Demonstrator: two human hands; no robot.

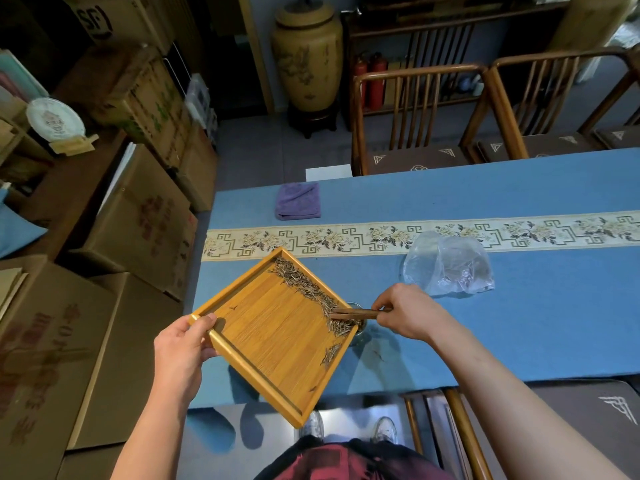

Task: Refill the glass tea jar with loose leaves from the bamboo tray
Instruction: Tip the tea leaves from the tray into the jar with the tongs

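My left hand (pixel 183 344) grips the left corner of the square bamboo tray (pixel 263 344) and holds it tilted above the blue table. Loose tea leaves (pixel 308 289) lie in a band along the tray's upper right rim, with a small clump (pixel 330 355) lower down. My right hand (pixel 410 315) pinches a thin brown wooden scoop (pixel 356 313) whose tip rests among the leaves at the tray's right corner. Under that corner stands the glass tea jar (pixel 360 336), mostly hidden by the tray.
A crumpled clear plastic bag (pixel 446 265) lies on the table to the right. A folded purple cloth (pixel 298 200) sits at the far left. A patterned runner (pixel 381 237) crosses the tablecloth. Cardboard boxes (pixel 138 223) stack up left; wooden chairs (pixel 415 116) stand behind.
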